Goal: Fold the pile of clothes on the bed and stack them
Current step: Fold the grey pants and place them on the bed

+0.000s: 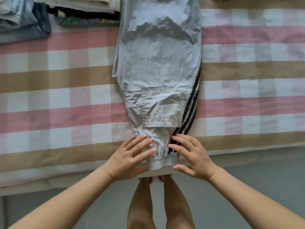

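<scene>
Grey trousers [158,63] lie flat on bed [66,96], legs doubled lengthwise, elastic cuff [162,161] at near edge of bed. Patch pocket [163,108] above cuff; dark side stripes [189,111] right of pocket. Left hand [132,156] flat on fabric left of cuff, grip released. Right hand [189,156] spread over stripes right of cuff, grip released. Folded stacks [69,12] far-left of trousers.

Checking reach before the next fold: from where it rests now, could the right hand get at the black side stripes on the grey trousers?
Probably yes. The right hand lies flat at the cuff end of the grey trousers, its fingertips already at the black side stripes, which run along the near right edge uncovered.
</scene>
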`<act>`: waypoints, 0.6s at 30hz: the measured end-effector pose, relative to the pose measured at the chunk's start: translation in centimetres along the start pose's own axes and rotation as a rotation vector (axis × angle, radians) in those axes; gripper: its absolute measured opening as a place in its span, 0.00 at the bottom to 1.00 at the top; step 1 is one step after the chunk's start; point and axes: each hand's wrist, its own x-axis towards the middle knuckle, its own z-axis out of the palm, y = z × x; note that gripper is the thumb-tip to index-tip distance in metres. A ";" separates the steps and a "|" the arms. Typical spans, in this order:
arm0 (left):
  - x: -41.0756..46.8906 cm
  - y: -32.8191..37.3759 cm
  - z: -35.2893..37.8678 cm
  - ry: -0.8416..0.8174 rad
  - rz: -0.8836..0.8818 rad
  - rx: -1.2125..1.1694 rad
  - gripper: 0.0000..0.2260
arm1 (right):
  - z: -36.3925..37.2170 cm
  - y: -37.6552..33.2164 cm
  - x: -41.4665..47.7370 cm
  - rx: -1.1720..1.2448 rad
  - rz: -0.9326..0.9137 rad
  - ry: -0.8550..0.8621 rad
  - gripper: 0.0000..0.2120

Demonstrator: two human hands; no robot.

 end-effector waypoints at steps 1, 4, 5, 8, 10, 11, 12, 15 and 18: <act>0.1 0.4 0.3 -0.004 0.050 0.033 0.29 | 0.2 -0.1 -0.2 0.003 -0.016 0.030 0.28; 0.4 0.5 1.3 -0.018 0.113 0.102 0.21 | 1.2 -0.2 -1.0 -0.138 -0.071 0.001 0.31; 0.6 0.2 1.5 -0.011 0.100 0.101 0.19 | 1.7 0.0 -1.1 -0.193 -0.071 -0.013 0.34; 1.5 -0.6 2.0 0.017 0.024 0.051 0.15 | 3.2 0.3 -0.8 -0.251 -0.038 0.088 0.31; 1.8 -0.5 2.3 0.018 -0.065 -0.030 0.13 | 3.8 0.2 -0.3 -0.219 -0.004 0.176 0.24; 1.9 -0.4 2.2 0.026 -0.122 -0.102 0.11 | 3.8 0.1 -0.3 -0.192 0.010 0.180 0.23; 2.1 -0.1 2.1 0.047 -0.189 -0.202 0.11 | 3.7 0.1 -0.4 -0.154 0.017 0.161 0.25; 2.9 0.8 1.0 0.167 -0.439 -0.561 0.12 | 2.0 0.0 -0.5 0.049 0.040 0.083 0.31; 3.9 1.5 -0.1 0.289 -0.662 -0.662 0.13 | -0.1 -0.3 0.3 0.197 0.108 0.112 0.30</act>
